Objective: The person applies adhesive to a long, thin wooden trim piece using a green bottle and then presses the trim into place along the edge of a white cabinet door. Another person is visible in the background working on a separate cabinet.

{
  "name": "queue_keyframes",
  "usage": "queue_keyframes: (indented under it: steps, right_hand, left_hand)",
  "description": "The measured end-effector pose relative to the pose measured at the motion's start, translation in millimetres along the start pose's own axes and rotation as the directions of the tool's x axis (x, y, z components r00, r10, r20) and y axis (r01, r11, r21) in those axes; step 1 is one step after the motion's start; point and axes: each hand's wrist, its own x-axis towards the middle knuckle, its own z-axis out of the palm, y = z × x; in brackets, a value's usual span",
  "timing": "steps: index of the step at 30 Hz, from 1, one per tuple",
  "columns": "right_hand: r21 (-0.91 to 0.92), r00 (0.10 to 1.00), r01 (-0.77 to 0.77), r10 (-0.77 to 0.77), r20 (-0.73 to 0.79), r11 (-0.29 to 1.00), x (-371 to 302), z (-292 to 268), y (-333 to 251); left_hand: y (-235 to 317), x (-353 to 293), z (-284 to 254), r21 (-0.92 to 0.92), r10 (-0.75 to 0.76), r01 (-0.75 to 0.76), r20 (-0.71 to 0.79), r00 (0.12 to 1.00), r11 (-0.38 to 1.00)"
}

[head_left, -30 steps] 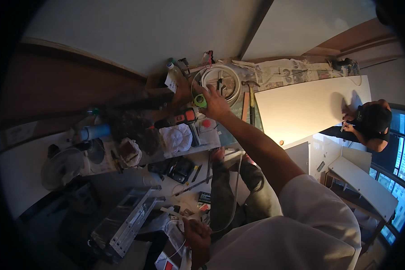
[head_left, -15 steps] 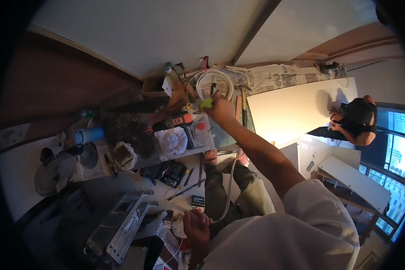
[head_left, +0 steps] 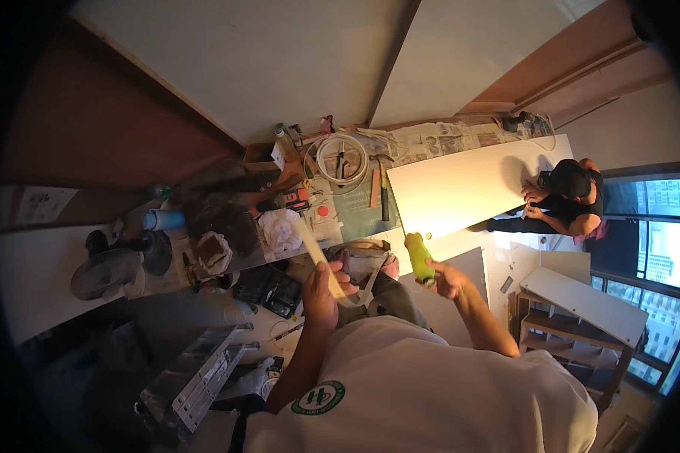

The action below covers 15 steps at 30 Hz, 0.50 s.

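Note:
My left hand is closed around a pale flat strip. One end of the strip stands up past the thumb, while a thin bent length hangs by my legs. Off to the right, my right hand grips a yellow-green bottle-shaped object by its lower end; its exact kind cannot be made out. The object is tilted in front of the near corner of a large white panel. A coil of white strip lies beyond my hands on the workbench.
A claw hammer lies left of the panel. An orange drill, white cloth and blue bottle crowd the left side. Below stands a folded ladder. At the right, a co-worker leans over the panel's far end.
My right hand has drawn back from beside the coil with the yellow-green object. My left hand has risen from low near my lap, lifting the strip.

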Motion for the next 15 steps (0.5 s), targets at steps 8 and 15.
queue_keyframes:
  steps: [8, 15]
  right_hand:
    - [0.229, 0.921, 0.176, -0.243, 0.304, 0.957, -66.3, -3.1, 17.3]
    - [0.137, 0.755, 0.554, -0.565, 0.332, 0.821, -136.2, 9.7, -38.6]
  left_hand:
    - [68.4, 6.4, 87.2, -0.181, 0.002, 0.078, 0.404, 0.915, 0.980]
    - [137.1, -11.6, 176.1, -0.101, 0.047, 0.017, 0.595, 0.803, 0.995]
